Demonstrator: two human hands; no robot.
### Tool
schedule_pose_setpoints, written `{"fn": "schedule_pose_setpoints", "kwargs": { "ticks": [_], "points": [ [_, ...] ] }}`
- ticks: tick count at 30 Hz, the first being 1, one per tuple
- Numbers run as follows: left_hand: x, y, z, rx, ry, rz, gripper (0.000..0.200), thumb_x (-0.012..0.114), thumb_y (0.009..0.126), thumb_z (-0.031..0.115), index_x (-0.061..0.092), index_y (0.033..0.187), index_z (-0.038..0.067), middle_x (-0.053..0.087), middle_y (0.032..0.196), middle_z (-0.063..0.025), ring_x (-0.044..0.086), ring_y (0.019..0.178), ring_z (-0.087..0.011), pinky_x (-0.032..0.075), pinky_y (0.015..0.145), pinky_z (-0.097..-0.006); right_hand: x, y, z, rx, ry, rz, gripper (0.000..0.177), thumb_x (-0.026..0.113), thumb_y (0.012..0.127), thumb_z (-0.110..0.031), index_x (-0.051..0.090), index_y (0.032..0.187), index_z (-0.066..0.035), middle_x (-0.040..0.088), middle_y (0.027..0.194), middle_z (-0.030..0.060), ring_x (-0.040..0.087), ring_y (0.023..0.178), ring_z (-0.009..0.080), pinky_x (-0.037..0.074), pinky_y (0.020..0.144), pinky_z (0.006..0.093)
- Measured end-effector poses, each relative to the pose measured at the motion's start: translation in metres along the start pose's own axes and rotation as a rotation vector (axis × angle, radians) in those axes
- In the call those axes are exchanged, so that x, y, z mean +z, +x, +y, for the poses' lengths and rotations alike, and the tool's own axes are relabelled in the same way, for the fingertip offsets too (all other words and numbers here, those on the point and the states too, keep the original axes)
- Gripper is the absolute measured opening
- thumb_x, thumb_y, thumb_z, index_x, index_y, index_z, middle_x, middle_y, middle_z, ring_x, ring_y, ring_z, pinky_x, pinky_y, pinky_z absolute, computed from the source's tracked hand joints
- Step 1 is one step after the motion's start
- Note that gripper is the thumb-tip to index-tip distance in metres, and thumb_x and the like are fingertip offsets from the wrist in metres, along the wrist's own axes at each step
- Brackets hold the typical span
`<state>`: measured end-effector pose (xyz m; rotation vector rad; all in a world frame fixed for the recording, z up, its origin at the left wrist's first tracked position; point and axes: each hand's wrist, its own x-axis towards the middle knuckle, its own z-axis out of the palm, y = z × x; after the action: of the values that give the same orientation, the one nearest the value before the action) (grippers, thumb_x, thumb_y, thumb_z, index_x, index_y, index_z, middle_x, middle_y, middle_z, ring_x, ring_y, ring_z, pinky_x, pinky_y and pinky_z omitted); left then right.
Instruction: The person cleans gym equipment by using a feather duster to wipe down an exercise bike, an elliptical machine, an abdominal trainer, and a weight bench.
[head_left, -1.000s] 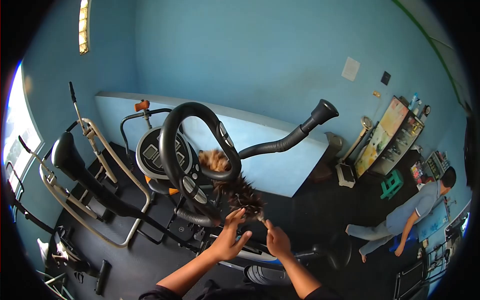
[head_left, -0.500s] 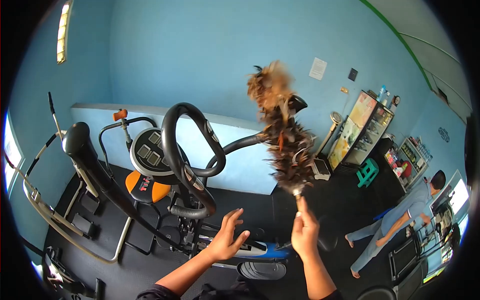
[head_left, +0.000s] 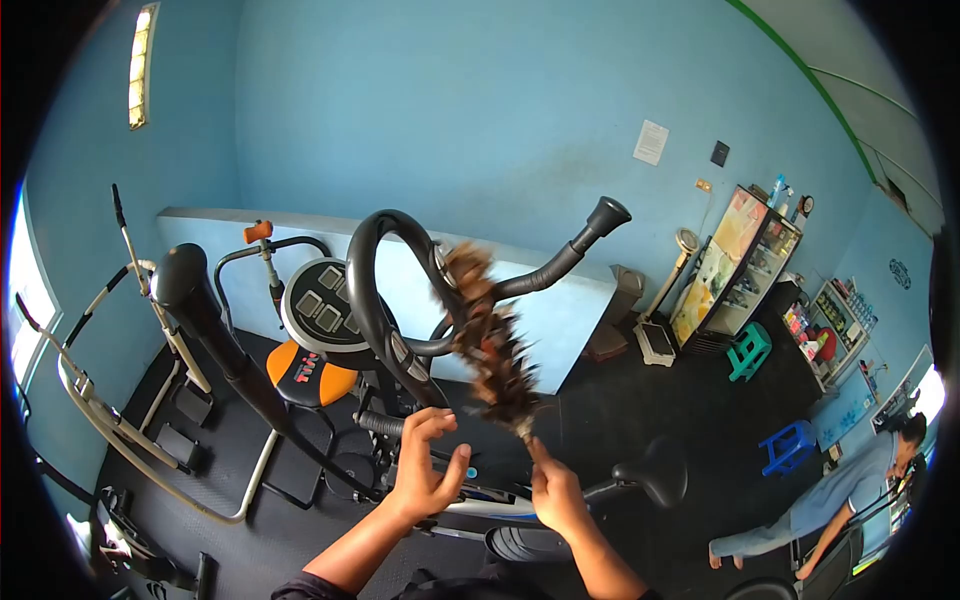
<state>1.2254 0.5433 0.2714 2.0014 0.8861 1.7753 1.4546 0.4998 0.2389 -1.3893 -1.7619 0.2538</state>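
Note:
A brown feather duster [head_left: 490, 345], slightly blurred, is held upright by its short handle in my right hand [head_left: 558, 488]. Its feathers overlap the right side of the black looped handlebar [head_left: 365, 270] of an exercise machine. Left of the duster, my left hand [head_left: 428, 470] is raised with its fingers apart and slightly curved, holding nothing, just below the handlebar. Beside the loop is a round console [head_left: 322, 305] with grey buttons. A padded black arm [head_left: 590, 230] of the machine reaches out to the right behind the duster.
A long black lever [head_left: 225, 350] rises at the left, near an orange seat [head_left: 310, 378]. A low wall [head_left: 560, 330] stands behind. A bicycle-type saddle [head_left: 655, 472] is right of my hand. Farther right are a scale [head_left: 655, 340], display fridge [head_left: 735, 270], green stool [head_left: 748, 352] and bending person [head_left: 840, 500].
The duster and my right hand have moved left and down, from the padded arm to the looped handlebar. My left hand has shifted slightly left. The person at right has bent lower.

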Motion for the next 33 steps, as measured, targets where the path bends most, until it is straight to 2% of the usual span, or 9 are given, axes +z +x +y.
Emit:
{"fn": "schedule_pose_setpoints", "kwargs": {
  "ticks": [3,9,13,15,17,18,22,29,33],
  "points": [
    [-0.005,-0.001,-0.004,-0.027,0.047,0.049,0.048,0.068,0.08,-0.003,0.047,0.124,0.001,0.052,0.12,-0.0215,0.055,0.105,-0.0314,0.045,0.091,-0.0387,0.013,-0.003,0.019,0.0,0.021,-0.056,0.05,0.055,0.091,0.005,0.05,0.141,0.0,0.063,0.087,0.0249,0.064,0.08,0.0428,0.053,0.075,0.0417],
    [-0.002,0.006,-0.014,-0.067,0.326,0.261,0.06,0.067,0.083,0.001,0.036,0.134,0.003,0.042,0.129,-0.0156,0.046,0.114,-0.0229,0.039,0.095,-0.0369,0.006,-0.005,0.04,0.058,0.183,-0.015,0.048,0.052,0.093,0.005,0.051,0.141,0.0,0.068,0.101,0.0263,0.07,0.088,0.0338,0.054,0.078,0.0342],
    [0.021,0.03,-0.018,-0.184,-0.01,0.388,0.07,0.067,0.087,0.003,0.023,0.142,0.004,0.041,0.133,-0.0143,0.048,0.114,-0.0214,0.04,0.093,-0.0378,0.008,0.024,0.041,-0.018,0.299,0.067,0.049,0.052,0.094,0.006,0.051,0.143,-0.001,0.068,0.109,0.0209,0.069,0.089,0.0255,0.052,0.081,0.0302],
    [0.03,0.039,-0.025,-0.137,-0.008,0.395,0.069,0.06,0.094,0.003,0.016,0.147,0.004,0.043,0.131,-0.0127,0.051,0.109,-0.0184,0.045,0.089,-0.035,0.011,0.052,0.03,-0.107,0.403,0.025,0.051,0.052,0.094,0.006,0.049,0.144,-0.002,0.067,0.099,0.0181,0.065,0.08,0.0222,0.051,0.078,0.0295],
    [0.041,0.048,-0.028,-0.212,-0.183,0.554,0.058,0.051,0.103,0.015,0.016,0.148,0.006,0.052,0.117,-0.0111,0.061,0.091,-0.0177,0.049,0.083,-0.0317,0.023,0.075,0.03,-0.176,0.443,0.018,0.053,0.054,0.093,0.006,0.049,0.145,-0.003,0.063,0.087,0.0161,0.059,0.07,0.023,0.05,0.071,0.0303],
    [0.042,0.052,-0.03,-0.244,-0.151,0.515,0.049,0.041,0.108,0.025,0.02,0.148,0.006,0.055,0.102,-0.009,0.059,0.072,-0.0158,0.052,0.068,-0.0289,0.027,0.086,0.029,-0.219,0.432,-0.022,0.053,0.055,0.092,0.006,0.049,0.145,-0.003,0.061,0.084,0.0166,0.058,0.068,0.025,0.049,0.069,0.0315],
    [0.047,0.039,-0.054,-0.275,-0.146,0.508,0.054,0.037,0.107,0.045,0.033,0.142,0.005,0.051,0.087,-0.0055,0.053,0.063,-0.0135,0.049,0.056,-0.0296,0.044,0.104,0.04,-0.28,0.432,-0.08,0.055,0.055,0.091,0.006,0.046,0.145,0.0,0.059,0.08,0.0174,0.059,0.067,0.0313,0.049,0.065,0.0357],
    [0.053,0.041,-0.055,-0.278,-0.119,0.599,0.055,0.043,0.105,0.048,0.036,0.138,0.004,0.051,0.079,-0.0053,0.049,0.058,-0.0118,0.046,0.052,-0.0258,0.063,0.113,0.073,-0.364,0.537,-0.1,0.054,0.054,0.091,0.001,0.045,0.145,0.002,0.062,0.083,0.0181,0.061,0.069,0.0341,0.051,0.065,0.0386],
    [0.057,0.041,-0.054,-0.32,-0.06,0.674,0.055,0.042,0.105,0.049,0.037,0.137,0.004,0.051,0.079,-0.0052,0.05,0.057,-0.0123,0.045,0.051,-0.0258,0.064,0.115,0.113,-0.138,0.638,-0.238,0.045,0.053,0.097,-0.004,0.051,0.141,0.002,0.062,0.082,0.0133,0.06,0.066,0.0204,0.048,0.063,0.0333]
  ]
}}
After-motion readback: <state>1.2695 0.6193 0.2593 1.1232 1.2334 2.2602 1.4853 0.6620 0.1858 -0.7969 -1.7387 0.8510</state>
